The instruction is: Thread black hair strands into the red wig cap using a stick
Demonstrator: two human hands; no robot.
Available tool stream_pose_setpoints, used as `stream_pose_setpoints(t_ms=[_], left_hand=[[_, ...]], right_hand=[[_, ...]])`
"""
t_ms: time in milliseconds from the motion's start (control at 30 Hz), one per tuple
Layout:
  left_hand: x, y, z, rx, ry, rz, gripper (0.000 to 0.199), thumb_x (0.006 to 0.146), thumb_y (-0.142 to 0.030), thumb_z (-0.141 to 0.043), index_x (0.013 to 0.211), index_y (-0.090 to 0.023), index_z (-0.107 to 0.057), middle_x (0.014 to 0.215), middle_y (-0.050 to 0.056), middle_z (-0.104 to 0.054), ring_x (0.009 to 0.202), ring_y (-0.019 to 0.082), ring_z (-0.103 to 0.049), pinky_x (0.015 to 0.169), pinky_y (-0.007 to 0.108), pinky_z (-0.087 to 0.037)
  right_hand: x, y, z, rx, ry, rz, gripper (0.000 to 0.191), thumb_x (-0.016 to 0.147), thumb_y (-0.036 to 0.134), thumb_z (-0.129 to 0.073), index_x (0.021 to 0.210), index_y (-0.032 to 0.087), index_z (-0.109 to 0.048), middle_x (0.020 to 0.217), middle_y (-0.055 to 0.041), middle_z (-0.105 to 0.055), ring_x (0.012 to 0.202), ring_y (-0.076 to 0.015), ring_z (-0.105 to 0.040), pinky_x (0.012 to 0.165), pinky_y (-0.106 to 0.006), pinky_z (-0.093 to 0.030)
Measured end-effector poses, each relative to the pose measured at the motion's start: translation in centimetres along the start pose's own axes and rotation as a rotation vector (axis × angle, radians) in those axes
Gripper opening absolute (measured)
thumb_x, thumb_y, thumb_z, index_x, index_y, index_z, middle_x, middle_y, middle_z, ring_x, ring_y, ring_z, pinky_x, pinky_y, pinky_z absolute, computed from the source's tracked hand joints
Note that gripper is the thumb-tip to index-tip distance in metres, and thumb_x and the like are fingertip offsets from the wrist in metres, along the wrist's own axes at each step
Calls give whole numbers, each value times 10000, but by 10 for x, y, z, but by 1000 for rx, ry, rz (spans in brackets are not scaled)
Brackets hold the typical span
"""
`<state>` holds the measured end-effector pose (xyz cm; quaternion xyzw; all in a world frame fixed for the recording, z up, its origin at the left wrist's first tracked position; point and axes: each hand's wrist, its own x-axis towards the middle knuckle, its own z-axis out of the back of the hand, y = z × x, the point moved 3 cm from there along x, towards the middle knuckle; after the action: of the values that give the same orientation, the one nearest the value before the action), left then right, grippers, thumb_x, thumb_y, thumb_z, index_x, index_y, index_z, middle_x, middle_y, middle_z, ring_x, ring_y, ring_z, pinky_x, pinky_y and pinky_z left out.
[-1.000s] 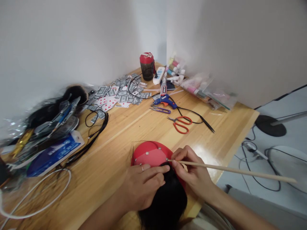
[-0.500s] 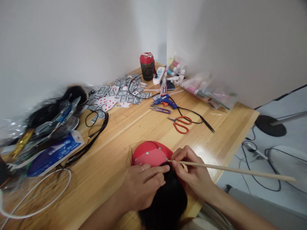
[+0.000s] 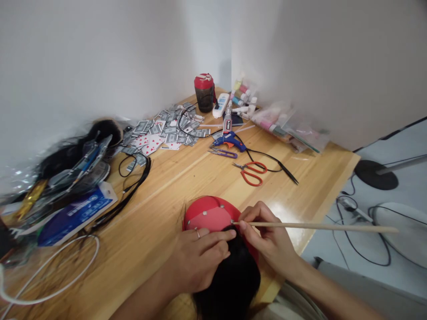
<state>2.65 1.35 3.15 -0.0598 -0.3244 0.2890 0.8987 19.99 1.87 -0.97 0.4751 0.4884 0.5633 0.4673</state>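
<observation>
A red dome-shaped form (image 3: 202, 218) studded with silver pins sits near the table's front, with long black hair (image 3: 235, 280) hanging from its near side. My left hand (image 3: 202, 255) is closed over the near edge of the form, a ring on one finger. Its extended index finger presses the top of the hair, and its thumb lies just below. Pinched in my right hand (image 3: 265, 231) is a thin wooden stick (image 3: 320, 226). The tip of the stick touches the form where the hair begins, beside a pin. My other right fingers are curled.
Beyond the form lie orange-handled scissors (image 3: 252, 172), purple thread snips (image 3: 223, 153), a blue glue gun (image 3: 230, 141) and a glue tube (image 3: 227, 123). Cut playing cards (image 3: 167, 131) and a red-lidded bottle (image 3: 204, 93) stand farther back. Bags and hair (image 3: 80, 151) crowd the left.
The far end of the wooden stick has swung upward and slightly left, while its tip stays at the hair's edge. My left hand looks unmoved.
</observation>
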Motion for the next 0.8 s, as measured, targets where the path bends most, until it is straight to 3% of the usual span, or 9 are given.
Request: stream_pose_setpoints(t_ms=[200,367,500,600,700,800], left_hand=[[-2,-1,-1,35,8,-38,240,982,-126,-426,832,-189,-603,988,7,-787,521,121,-520,498,285,-373],[-10,-8,-1,122,-26,-147,160,957,-114,-494,849,-170,-598,1015,57,-784,559,113,-568,498,261,-375],[-8,-13,3,163,-62,-200,206,964,-118,-476,801,-161,-593,945,90,-793,495,103,-544,441,245,-366],[-8,-15,3,169,-87,-213,250,974,-125,-454,769,-158,-593,911,107,-794,466,104,-533,417,249,-366],[-13,-20,-3,180,-152,-226,333,982,-138,-411,694,-173,-576,887,88,-795,450,106,-514,398,267,-346],[-20,-25,-10,203,-305,-103,403,969,-121,-373,600,-192,-517,801,41,-787,403,97,-443,391,287,-294]], right_hand=[[-3,-3,1,-3,12,-4,153,940,261,-581,807,246,-507,731,16,-561,611,-145,-489,522,-263,-375],[-3,-2,1,-23,-12,-2,116,946,268,-590,840,252,-546,746,12,-603,653,-154,-553,549,-265,-414],[-3,0,2,-76,-44,14,68,948,258,-605,881,258,-589,782,18,-641,689,-145,-607,578,-245,-459],[-2,5,3,-133,-31,58,69,961,222,-591,958,271,-639,863,13,-690,784,-143,-657,681,-244,-513],[0,14,1,-199,58,167,212,975,155,-544,1091,273,-677,998,-16,-730,941,-157,-671,819,-269,-530],[1,21,-2,-233,90,289,273,950,92,-541,1114,252,-690,999,-28,-742,944,-157,-662,815,-267,-540]])
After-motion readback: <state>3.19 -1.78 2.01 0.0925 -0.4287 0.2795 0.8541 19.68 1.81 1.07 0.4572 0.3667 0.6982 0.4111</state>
